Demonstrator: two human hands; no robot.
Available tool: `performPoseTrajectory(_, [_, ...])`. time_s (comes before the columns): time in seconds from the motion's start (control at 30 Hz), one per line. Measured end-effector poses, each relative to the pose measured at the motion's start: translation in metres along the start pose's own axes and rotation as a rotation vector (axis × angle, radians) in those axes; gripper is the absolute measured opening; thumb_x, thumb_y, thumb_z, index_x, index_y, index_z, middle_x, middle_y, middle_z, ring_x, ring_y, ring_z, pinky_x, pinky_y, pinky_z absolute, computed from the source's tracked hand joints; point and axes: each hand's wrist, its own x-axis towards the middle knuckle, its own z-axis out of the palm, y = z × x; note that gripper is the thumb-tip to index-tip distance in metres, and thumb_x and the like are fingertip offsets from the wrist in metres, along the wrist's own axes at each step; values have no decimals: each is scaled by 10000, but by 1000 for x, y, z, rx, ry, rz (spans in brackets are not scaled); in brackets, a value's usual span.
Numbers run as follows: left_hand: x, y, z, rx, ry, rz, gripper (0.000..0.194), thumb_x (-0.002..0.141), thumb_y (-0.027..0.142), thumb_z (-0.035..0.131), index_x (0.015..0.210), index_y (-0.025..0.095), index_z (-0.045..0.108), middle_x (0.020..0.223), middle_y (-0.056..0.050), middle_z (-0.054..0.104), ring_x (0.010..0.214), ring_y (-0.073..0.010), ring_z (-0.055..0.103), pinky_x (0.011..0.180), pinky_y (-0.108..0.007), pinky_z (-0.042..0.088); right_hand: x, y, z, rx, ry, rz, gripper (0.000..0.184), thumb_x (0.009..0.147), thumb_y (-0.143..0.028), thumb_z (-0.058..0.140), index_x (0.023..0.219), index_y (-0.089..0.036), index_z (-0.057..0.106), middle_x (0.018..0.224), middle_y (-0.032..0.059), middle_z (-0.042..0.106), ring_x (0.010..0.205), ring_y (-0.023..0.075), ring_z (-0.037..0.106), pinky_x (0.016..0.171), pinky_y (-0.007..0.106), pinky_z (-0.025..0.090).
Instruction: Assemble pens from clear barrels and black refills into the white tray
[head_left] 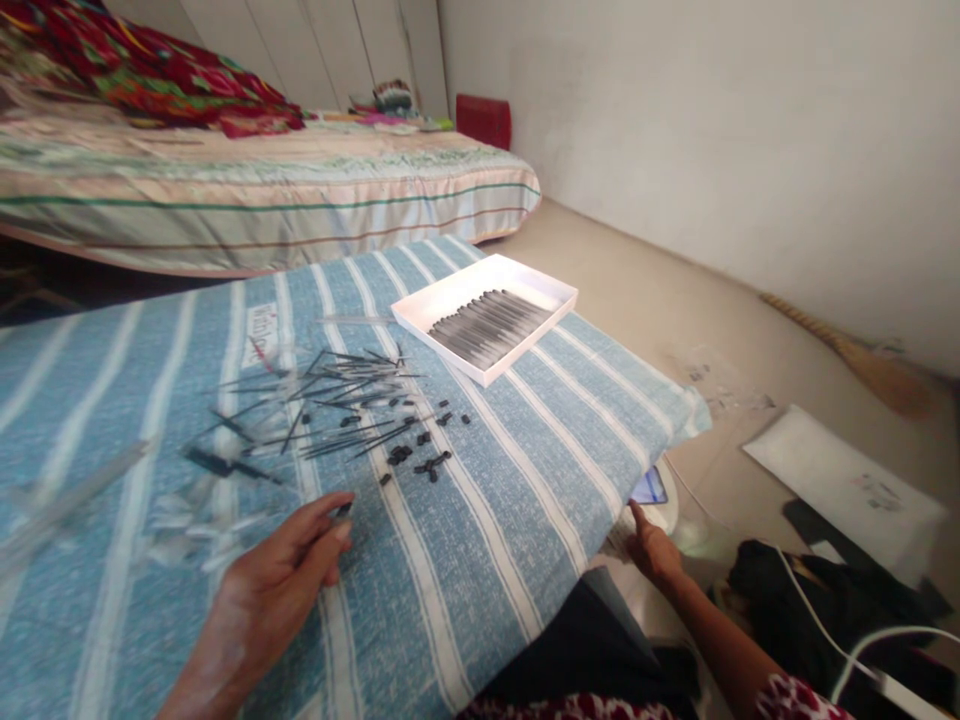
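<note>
My left hand (289, 560) is closed over the blue striped cloth, with a small black cap (343, 510) pinched between thumb and fingertips. Just beyond it, several loose black caps (400, 455) are scattered beside a heap of thin black sticks (352, 375), perhaps pen refills. My right hand (654, 548) is down past the table's right edge. Its index finger is stretched toward a lit phone (649, 488), at or near the screen, and nothing shows in its grasp. A white box lid (487, 375) holds a row of black pen-like sticks (491, 325).
Clear plastic wrappers (187, 520) lie left of my left hand on the striped cloth (525, 480). A bed (262, 180) stands beyond the table. On the floor to the right are a broom (862, 365), a white packet (847, 490), a dark bag (787, 590) and white cables (817, 625).
</note>
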Motion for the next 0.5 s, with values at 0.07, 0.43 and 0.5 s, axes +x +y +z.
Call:
performPoseTrajectory(0.07, [0,3,0,7,8,2,599,683,558,484,1115,147,549,500,48,543,534,-174,573,563,-267,455,0,0,0,-4,0,6,651,809,-121,382,1421,-104,160,957,171,662,899,235,633,701,300,416])
performPoseTrajectory(0.43, [-1,7,-2,-28,-6,-54,641,647,550,504,1128,129,545,540,34,567,531,-172,565,549,-269,451,-21,-11,-13,-22,7,-16,532,840,-162,359,1364,-87,305,974,186,651,918,249,619,714,309,411])
performPoseTrajectory(0.5, [-1,7,-3,-42,-8,-53,628,646,546,509,1120,135,547,544,34,567,519,-167,556,528,-265,446,-30,-14,-19,-17,1,-73,423,843,-180,367,1240,-88,476,946,189,657,899,259,617,703,310,408])
